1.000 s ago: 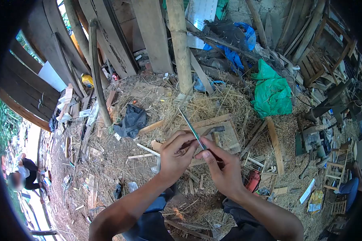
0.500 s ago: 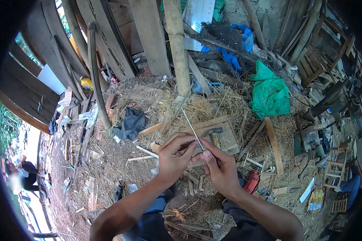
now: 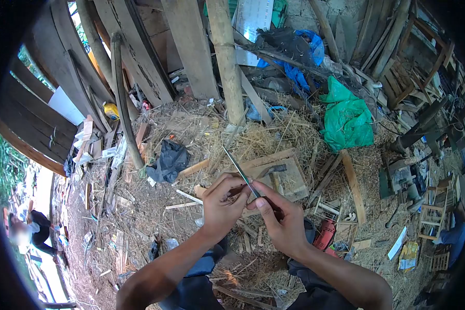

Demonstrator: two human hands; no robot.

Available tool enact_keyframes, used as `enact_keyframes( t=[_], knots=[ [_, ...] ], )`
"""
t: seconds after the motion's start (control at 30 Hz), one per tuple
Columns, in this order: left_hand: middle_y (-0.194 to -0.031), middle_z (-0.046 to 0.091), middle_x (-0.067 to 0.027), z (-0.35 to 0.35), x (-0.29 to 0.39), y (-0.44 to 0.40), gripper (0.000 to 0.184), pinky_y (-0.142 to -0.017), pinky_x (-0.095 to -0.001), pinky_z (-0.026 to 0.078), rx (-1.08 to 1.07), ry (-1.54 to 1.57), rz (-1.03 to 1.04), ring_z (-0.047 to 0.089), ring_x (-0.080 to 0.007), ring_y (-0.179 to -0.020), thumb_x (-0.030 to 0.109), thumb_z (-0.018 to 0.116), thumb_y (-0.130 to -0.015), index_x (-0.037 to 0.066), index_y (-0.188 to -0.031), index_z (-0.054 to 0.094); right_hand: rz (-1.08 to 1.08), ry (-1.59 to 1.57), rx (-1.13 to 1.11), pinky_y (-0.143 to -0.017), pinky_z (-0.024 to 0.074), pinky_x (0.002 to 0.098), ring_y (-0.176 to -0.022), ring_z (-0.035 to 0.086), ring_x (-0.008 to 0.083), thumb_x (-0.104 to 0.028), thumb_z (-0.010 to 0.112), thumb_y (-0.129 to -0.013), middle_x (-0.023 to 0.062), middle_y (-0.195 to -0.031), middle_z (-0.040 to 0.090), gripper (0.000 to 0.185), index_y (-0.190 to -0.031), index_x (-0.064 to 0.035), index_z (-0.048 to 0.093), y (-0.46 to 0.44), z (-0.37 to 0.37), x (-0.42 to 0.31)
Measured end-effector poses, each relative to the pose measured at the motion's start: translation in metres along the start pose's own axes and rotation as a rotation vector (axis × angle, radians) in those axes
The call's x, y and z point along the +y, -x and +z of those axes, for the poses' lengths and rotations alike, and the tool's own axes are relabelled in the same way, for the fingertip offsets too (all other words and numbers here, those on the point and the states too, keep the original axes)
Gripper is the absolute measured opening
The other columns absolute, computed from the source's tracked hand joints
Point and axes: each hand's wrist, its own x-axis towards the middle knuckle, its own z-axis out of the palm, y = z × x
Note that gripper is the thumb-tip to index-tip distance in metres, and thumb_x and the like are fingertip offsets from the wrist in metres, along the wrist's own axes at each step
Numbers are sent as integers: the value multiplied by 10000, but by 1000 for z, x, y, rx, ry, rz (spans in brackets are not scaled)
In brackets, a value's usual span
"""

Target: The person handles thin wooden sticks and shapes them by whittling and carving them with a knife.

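Observation:
A narrow pointed metal blade (image 3: 236,163) slants up and to the left between my hands, above the ground. My right hand (image 3: 283,222) is closed on its lower end, the thumb pressed along it. My left hand (image 3: 223,204) has curled fingers pinched against the blade's side, near the right fingertips. The blade's lower end is hidden in the fingers, so I cannot tell whether it has a handle. Beyond my hands, a hammer (image 3: 273,169) rests on a square wooden board (image 3: 293,182) lying on the ground.
Straw and wood scraps cover the ground. A black plastic bag (image 3: 171,160) lies left of a wooden post (image 3: 227,67); a green sack (image 3: 347,116) is at right. A red tool (image 3: 324,235) lies by my right leg. Another person (image 3: 36,227) is at far left.
The blade has turned in my fingers, showing its wider face instead of a thin edge, and its tip has shifted left and slightly down. Both hands stay nearly in place.

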Motion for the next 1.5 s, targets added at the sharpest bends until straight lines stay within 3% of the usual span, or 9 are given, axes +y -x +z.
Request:
enact_keyframes(
  t=[0.27,0.53,0.77,0.87,1.0,1.07,1.17,1.5],
  knots=[
    [-861,594,-83,1,0,0,153,-633,-217,485,-6,-20,14,593,-120,-755,-83,635,-757,-31,-895,594,-28,26,19,-575,455,222,-663,576,60,-148,514,-928,74,-818,680,346,-1259,-51,523,0,1,1],
    [-871,596,-90,2,-4,2,155,-638,-217,488,4,23,11,591,-114,-754,-86,634,-757,-32,-892,582,-101,50,29,-712,500,283,-849,665,177,-126,517,-914,167,-1025,657,339,-1238,-30,535,0,1,3],
    [-867,596,-87,3,2,1,157,-631,-216,487,20,35,29,591,-111,-747,-82,652,-748,-28,-884,596,-59,21,23,-738,504,292,-857,666,188,-117,523,-908,173,-1049,649,341,-1238,-32,537,1,1,2],
    [-866,599,-84,0,-2,2,160,-625,-214,486,3,-18,46,591,-106,-744,-88,650,-749,-24,-887,600,-101,62,19,-707,503,283,-833,666,175,-117,527,-907,149,-986,668,349,-1244,-26,523,1,1,3],
    [-860,600,-78,1,-2,3,157,-612,-214,480,15,22,7,588,-104,-734,-89,652,-748,-22,-882,603,55,-49,46,-620,481,265,-732,637,128,-158,553,-908,129,-829,665,273,-1113,16,502,1,6,7],
    [-954,563,-94,-3,-6,4,191,-764,-264,537,-41,41,-31,613,-161,-867,-145,595,-767,-27,-915,568,82,-92,91,-588,470,262,-693,620,112,-173,562,-908,119,-771,655,253,-1052,22,488,1,8,9],
    [-946,563,-92,-8,-6,5,170,-753,-260,539,-74,-90,-9,617,-162,-876,-143,606,-764,-30,-886,572,182,-144,50,-556,455,271,-649,597,105,-192,573,-906,115,-721,632,235,-943,10,460,4,9,4],
    [-944,559,-98,-3,-11,6,147,-745,-263,534,-17,19,-50,616,-168,-888,-131,615,-775,-26,-866,569,82,6,112,-581,463,368,-639,626,263,-209,552,-915,163,-717,610,244,-891,9,446,4,13,4]
  ],
)
